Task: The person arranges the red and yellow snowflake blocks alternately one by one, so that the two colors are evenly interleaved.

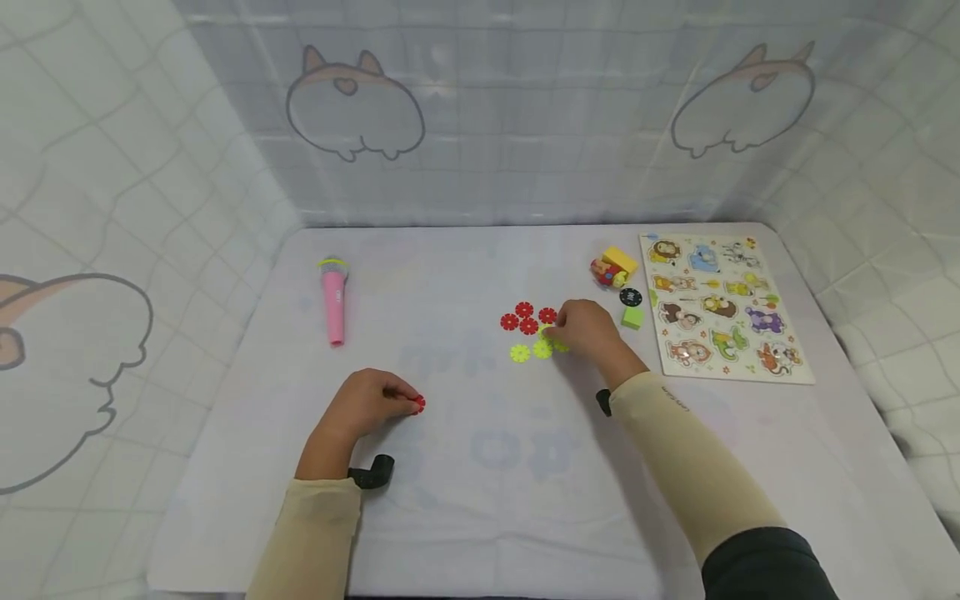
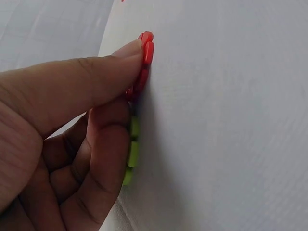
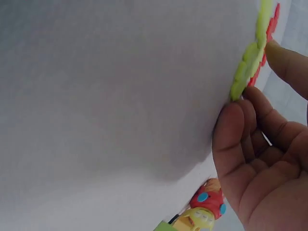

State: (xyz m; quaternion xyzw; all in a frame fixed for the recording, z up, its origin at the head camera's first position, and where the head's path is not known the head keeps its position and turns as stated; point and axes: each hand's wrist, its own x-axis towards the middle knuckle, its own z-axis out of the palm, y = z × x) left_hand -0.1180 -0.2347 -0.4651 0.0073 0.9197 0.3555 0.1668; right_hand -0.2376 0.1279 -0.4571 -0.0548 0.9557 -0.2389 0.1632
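Note:
Several red snowflake discs [image 1: 527, 318] and yellow-green ones [image 1: 529, 352] lie clustered at the middle of the white table [image 1: 480, 467]. My right hand [image 1: 561, 332] rests on the cluster's right side. In the right wrist view its fingertips [image 3: 231, 118] and thumb pinch the edge of a yellow-green disc [image 3: 246, 65], with red discs [image 3: 272, 23] behind. My left hand [image 1: 397, 400] lies on the table nearer me and pinches a red disc [image 1: 418, 404]. The left wrist view shows that red disc [image 2: 146, 53] under the thumb and a yellow-green disc [image 2: 133, 151] under the curled fingers.
A pink toy microphone [image 1: 333, 304] lies at the left. At the right are an animal puzzle board [image 1: 720, 304], a yellow and red toy [image 1: 613, 267], a black disc [image 1: 631, 297] and a green cube [image 1: 633, 317]. Printed curtains enclose the table.

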